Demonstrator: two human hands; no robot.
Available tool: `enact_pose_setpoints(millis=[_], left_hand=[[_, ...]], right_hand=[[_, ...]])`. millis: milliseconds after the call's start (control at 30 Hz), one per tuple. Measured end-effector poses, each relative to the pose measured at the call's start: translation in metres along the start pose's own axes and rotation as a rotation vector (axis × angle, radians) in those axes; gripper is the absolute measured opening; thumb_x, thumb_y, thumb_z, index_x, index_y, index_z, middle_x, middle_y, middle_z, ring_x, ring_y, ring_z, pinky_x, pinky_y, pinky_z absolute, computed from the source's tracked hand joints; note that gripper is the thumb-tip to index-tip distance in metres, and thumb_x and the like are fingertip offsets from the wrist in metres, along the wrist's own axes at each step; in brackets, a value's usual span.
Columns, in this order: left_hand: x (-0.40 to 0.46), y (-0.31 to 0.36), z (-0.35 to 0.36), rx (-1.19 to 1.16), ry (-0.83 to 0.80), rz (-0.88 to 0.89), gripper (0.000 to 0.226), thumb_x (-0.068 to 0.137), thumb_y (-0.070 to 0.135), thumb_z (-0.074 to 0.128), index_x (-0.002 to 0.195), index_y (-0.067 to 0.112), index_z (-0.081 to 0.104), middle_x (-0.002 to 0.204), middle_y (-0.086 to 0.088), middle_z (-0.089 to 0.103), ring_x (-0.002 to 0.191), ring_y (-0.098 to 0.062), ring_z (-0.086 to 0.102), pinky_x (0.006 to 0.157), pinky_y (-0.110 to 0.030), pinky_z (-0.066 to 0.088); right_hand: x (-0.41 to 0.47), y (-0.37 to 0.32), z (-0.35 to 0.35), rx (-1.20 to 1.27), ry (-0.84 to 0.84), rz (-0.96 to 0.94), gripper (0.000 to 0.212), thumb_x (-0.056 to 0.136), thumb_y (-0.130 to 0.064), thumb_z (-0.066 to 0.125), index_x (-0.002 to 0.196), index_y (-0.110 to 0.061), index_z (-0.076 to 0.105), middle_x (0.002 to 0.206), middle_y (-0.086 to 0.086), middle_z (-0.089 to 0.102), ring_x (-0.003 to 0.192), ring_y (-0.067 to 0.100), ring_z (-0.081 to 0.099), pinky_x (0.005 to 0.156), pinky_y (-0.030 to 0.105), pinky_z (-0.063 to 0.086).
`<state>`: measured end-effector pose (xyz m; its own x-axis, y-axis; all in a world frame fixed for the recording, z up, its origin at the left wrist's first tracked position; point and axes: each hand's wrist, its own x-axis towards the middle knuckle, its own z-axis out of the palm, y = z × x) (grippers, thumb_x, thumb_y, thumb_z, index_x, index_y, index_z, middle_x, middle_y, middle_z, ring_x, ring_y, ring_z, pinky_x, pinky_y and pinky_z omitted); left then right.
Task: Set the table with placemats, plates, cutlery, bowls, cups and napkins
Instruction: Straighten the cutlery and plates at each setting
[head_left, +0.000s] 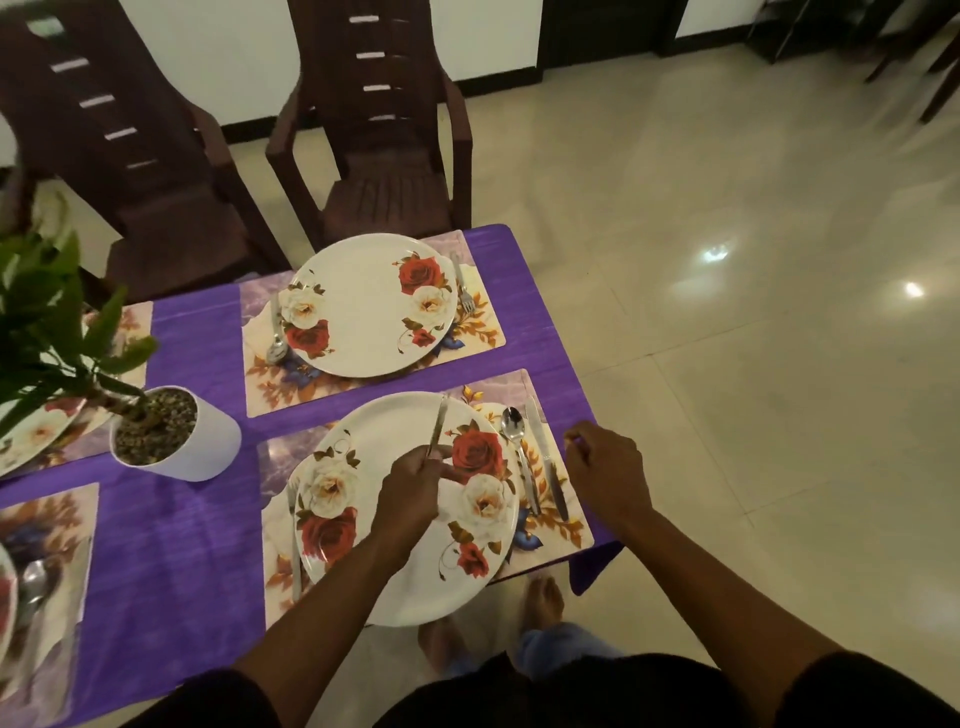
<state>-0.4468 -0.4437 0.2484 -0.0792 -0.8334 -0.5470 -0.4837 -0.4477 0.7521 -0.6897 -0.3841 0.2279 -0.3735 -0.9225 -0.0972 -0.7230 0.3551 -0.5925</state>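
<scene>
You see glossy white plates (374, 306) with printed roses, shiny metal cutlery (514, 426), smooth laminated-looking placemats (483, 332), a matt purple cloth (176, 545) with streaked texture, dark plastic-looking chairs (384, 156), polished reflective floor tiles (753, 260).

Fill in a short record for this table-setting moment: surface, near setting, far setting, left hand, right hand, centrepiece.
surface: purple tablecloth
near setting: floral plate on placemat; spoon and knife to its right
far setting: second plate, with fork
left hand: grip on a piece of cutlery above the near plate
right hand: holds nothing, fingers loosely curled
centrepiece: potted plant
</scene>
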Motion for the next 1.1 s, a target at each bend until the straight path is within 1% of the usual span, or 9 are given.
enact_pose_setpoints(millis=[67, 133, 267, 367, 500, 600, 733, 967, 1100], left_hand=[[0.008, 0.019, -0.001, -0.123, -0.076, -0.037, 0.031, 0.109, 0.025, 0.043, 0.111, 0.022, 0.074, 0.092, -0.003, 0.079, 0.052, -0.009, 0.052, 0.047, -0.021, 0.043], [0.009, 0.036, 0.008, -0.221, -0.166, -0.056, 0.034, 0.111, 0.022, 0.041, 0.112, 0.016, 0.074, 0.092, -0.011, 0.079, 0.051, -0.012, 0.054, 0.045, -0.022, 0.044], [0.010, 0.070, 0.041, -0.641, -0.321, -0.123, 0.033, 0.110, 0.015, 0.039, 0.122, 0.001, 0.067, 0.111, -0.026, 0.074, 0.083, -0.030, 0.072, 0.074, -0.037, 0.060], [0.023, 0.092, 0.070, -0.853, -0.354, -0.095, 0.036, 0.110, 0.015, 0.035, 0.133, -0.001, 0.058, 0.125, -0.022, 0.071, 0.117, -0.037, 0.068, 0.104, -0.048, 0.049], [0.039, 0.119, 0.128, -1.014, -0.282, -0.076, 0.040, 0.111, 0.016, 0.033, 0.139, -0.001, 0.055, 0.134, -0.017, 0.068, 0.123, -0.035, 0.061, 0.093, -0.045, 0.053], [0.041, 0.143, 0.186, -1.117, -0.224, -0.085, 0.038, 0.111, 0.015, 0.032, 0.139, 0.003, 0.055, 0.140, -0.017, 0.064, 0.121, -0.032, 0.065, 0.090, -0.041, 0.059], [0.038, 0.168, 0.245, -1.167, -0.152, -0.089, 0.040, 0.112, 0.018, 0.032, 0.144, 0.005, 0.052, 0.141, -0.012, 0.064, 0.134, -0.032, 0.058, 0.107, -0.045, 0.048], [0.050, 0.201, 0.294, -1.247, 0.018, -0.111, 0.038, 0.112, 0.020, 0.037, 0.144, 0.006, 0.053, 0.139, -0.013, 0.066, 0.129, -0.030, 0.063, 0.099, -0.043, 0.053], [0.071, 0.225, 0.297, -1.233, 0.055, -0.107, 0.038, 0.112, 0.022, 0.037, 0.143, 0.008, 0.055, 0.138, -0.011, 0.067, 0.128, -0.031, 0.063, 0.106, -0.049, 0.050]], right_hand=[[0.007, -0.012, 0.000, 0.070, 0.020, -0.004, 0.007, 0.099, -0.020, 0.063, 0.097, -0.022, 0.070, 0.079, -0.017, 0.062, 0.066, -0.004, 0.058, 0.068, 0.011, 0.043], [0.011, -0.018, -0.002, 0.149, -0.004, -0.001, 0.009, 0.096, -0.020, 0.065, 0.098, -0.025, 0.073, 0.079, -0.022, 0.064, 0.069, -0.006, 0.061, 0.068, 0.008, 0.041], [0.029, -0.026, -0.011, 0.304, -0.086, -0.013, 0.013, 0.090, -0.019, 0.067, 0.095, -0.028, 0.074, 0.074, -0.015, 0.070, 0.069, 0.001, 0.067, 0.068, 0.020, 0.053], [0.053, -0.024, -0.024, 0.319, -0.122, -0.042, 0.008, 0.092, -0.023, 0.065, 0.093, -0.031, 0.066, 0.069, -0.012, 0.069, 0.063, 0.000, 0.065, 0.062, 0.019, 0.048], [0.086, 0.003, -0.053, 0.412, -0.262, 0.018, 0.018, 0.097, -0.033, 0.065, 0.110, -0.029, 0.054, 0.083, -0.005, 0.074, 0.070, 0.010, 0.072, 0.071, 0.036, 0.061], [0.114, 0.037, -0.087, 0.379, -0.374, -0.024, 0.016, 0.095, -0.032, 0.068, 0.104, -0.018, 0.068, 0.091, 0.000, 0.075, 0.080, 0.017, 0.072, 0.078, 0.043, 0.061], [0.142, 0.078, -0.129, 0.322, -0.507, -0.096, 0.012, 0.092, -0.024, 0.072, 0.094, -0.014, 0.077, 0.087, 0.000, 0.076, 0.078, 0.015, 0.072, 0.079, 0.041, 0.060], [0.189, 0.106, -0.162, 0.261, -0.622, -0.181, 0.020, 0.091, -0.020, 0.073, 0.073, -0.027, 0.067, 0.070, -0.011, 0.067, 0.065, 0.005, 0.063, 0.062, 0.022, 0.046], [0.225, 0.102, -0.170, 0.275, -0.633, -0.142, 0.023, 0.090, -0.022, 0.073, 0.069, -0.024, 0.067, 0.068, -0.007, 0.069, 0.065, 0.012, 0.067, 0.060, 0.026, 0.051]])
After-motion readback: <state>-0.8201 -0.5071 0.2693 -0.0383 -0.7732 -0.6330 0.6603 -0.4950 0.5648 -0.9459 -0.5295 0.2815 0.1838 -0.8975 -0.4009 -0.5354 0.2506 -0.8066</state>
